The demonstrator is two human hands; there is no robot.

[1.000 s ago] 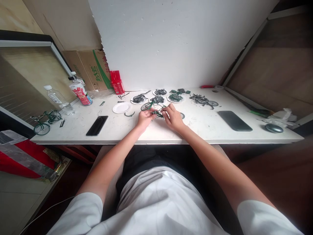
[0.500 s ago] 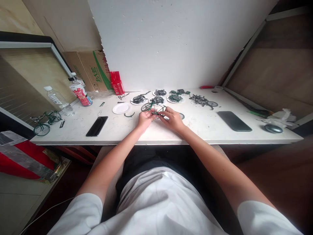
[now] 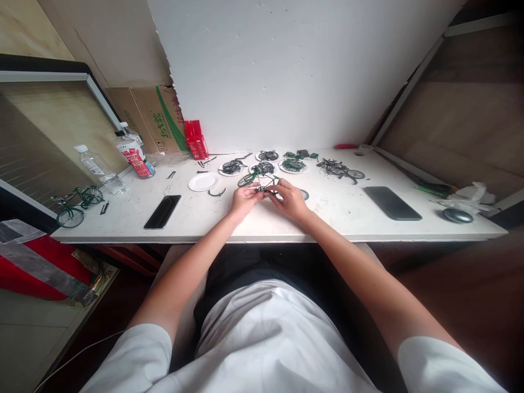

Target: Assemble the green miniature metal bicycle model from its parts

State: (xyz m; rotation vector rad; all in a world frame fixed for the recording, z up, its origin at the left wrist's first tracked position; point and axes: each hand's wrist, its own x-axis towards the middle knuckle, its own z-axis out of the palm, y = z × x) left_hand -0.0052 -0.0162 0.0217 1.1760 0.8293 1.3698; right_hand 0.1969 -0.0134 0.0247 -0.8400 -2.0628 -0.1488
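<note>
Between my hands is a small green model bicycle (image 3: pixel 246 179), its spoked wheels showing to the left and right of them. My left hand (image 3: pixel 244 201) is closed on the bicycle's lower left part. My right hand (image 3: pixel 289 197) grips it from the right, thumb and fingers pinched near the middle of the frame. The fingertips of both hands nearly meet there, and they hide the part between them. A curved dark green piece (image 3: pixel 216 192) lies on the table to the left of my left hand, near a bare white plate (image 3: pixel 203 182).
Behind my hands, several white plates (image 3: pixel 282 165) hold dark bicycle parts, with a loose heap of parts (image 3: pixel 340 169) to their right. A finished-looking model bicycle (image 3: pixel 79 204) stands far left. A phone (image 3: pixel 162 212), bottles (image 3: pixel 135 155), a dark flat slab (image 3: pixel 392 203) and a mouse (image 3: pixel 457 215) are around.
The bicycle's left wheel has shifted slightly to the right and down as the bicycle tilts a little in my hands. Both hands keep their hold.
</note>
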